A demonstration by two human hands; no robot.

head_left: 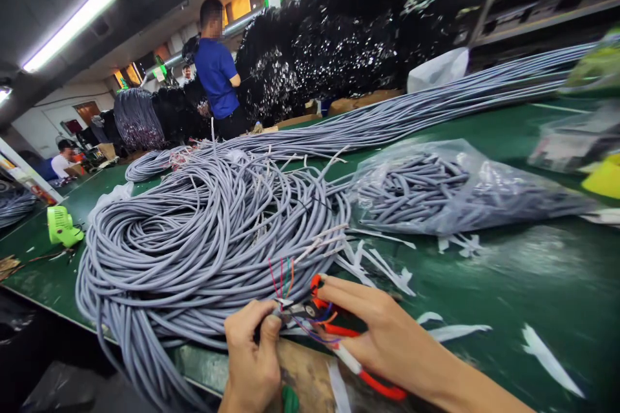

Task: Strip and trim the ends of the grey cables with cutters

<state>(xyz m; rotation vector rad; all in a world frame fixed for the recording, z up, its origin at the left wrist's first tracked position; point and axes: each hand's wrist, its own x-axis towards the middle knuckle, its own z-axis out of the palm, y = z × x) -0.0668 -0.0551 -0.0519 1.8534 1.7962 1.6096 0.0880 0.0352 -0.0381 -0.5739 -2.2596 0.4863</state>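
My left hand (252,352) is closed in a pinch at the bottom middle, on the end of a grey cable whose thin coloured wires (282,277) fan out upward. My right hand (382,329) grips red-handled cutters (351,358). Their metal jaws lie right beside my left fingertips, among the wires. Blue and orange wires also curl around the jaws. Just beyond both hands lies a large coiled heap of grey cables (213,239). Under the hands is a worn brown board (307,371). My left fingers hide the cable end.
A clear bag of short grey pieces (436,190) lies right of the heap, with white scraps (552,358) on the green table (513,297). A small green fan (62,226) stands left. Long grey cables (411,110) run behind. A person in blue (216,77) stands beyond the table.
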